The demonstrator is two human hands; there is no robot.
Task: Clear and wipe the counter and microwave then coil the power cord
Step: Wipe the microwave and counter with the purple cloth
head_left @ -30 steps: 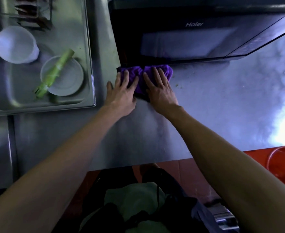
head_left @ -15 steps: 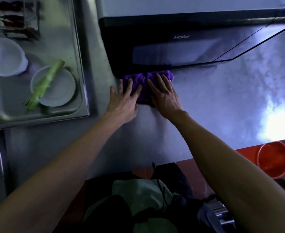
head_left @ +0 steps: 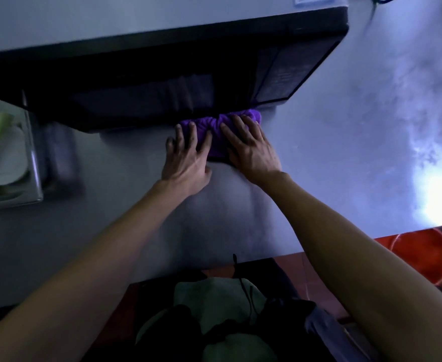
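We log a purple cloth (head_left: 216, 131) on the counter (head_left: 332, 165), bunched against the microwave (head_left: 162, 82) base near its right corner. Left hand (head_left: 186, 163) and right hand (head_left: 251, 150) press it, fingers flat. Left edge, blurred: apparently a plate (head_left: 3, 163) on a tray (head_left: 36, 163).

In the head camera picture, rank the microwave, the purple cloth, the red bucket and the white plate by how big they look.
1. microwave, by far.
2. red bucket and purple cloth look alike; hands cover part of the cloth.
3. white plate, cut off at the edge, so unsure.
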